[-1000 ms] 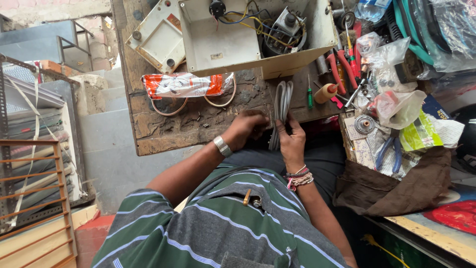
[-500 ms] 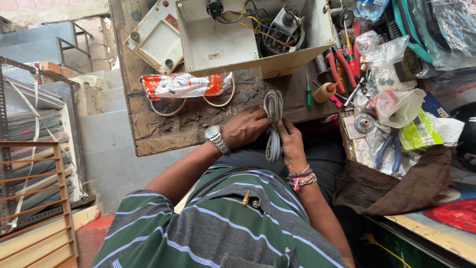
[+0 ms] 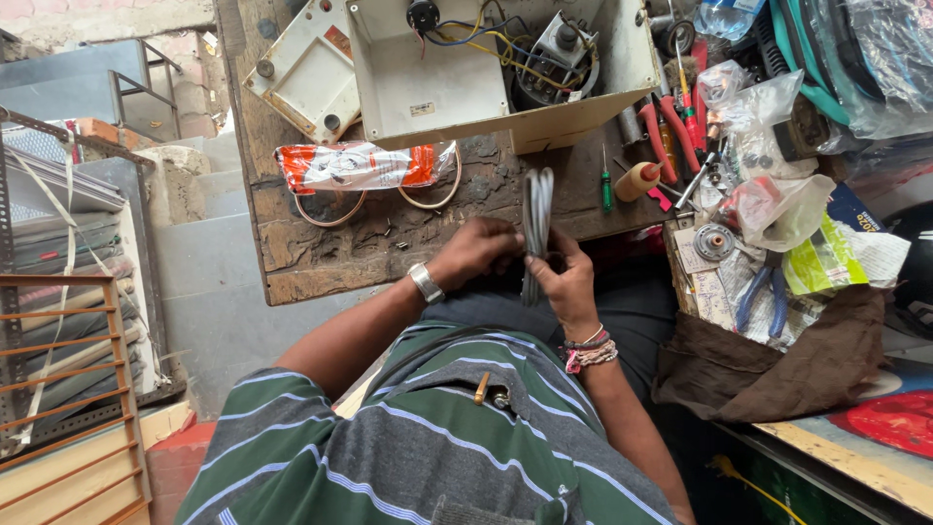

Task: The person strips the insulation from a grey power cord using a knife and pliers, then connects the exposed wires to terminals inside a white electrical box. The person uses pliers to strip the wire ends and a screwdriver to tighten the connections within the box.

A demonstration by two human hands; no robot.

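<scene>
A folded bundle of grey cable (image 3: 536,209) stands upright in front of my chest, its looped top over the worn wooden bench (image 3: 321,253). My left hand (image 3: 474,251), with a metal watch at the wrist, grips the bundle's lower part from the left. My right hand (image 3: 566,282), with thread bracelets at the wrist, holds the same bundle from the right and below. The cable's lower end is hidden between my fingers.
An open cream metal box (image 3: 466,87) with coloured wires and a motor part sits at the bench's back, its lid (image 3: 306,73) beside it. An orange-white packet (image 3: 360,165) lies over wire rings. Pliers, screwdrivers (image 3: 605,180), plastic bags and blue pliers (image 3: 758,297) crowd the right.
The cable bundle has been raised and gathered upright between both hands. One second ago it lay lower, near the bench edge under my fingers.
</scene>
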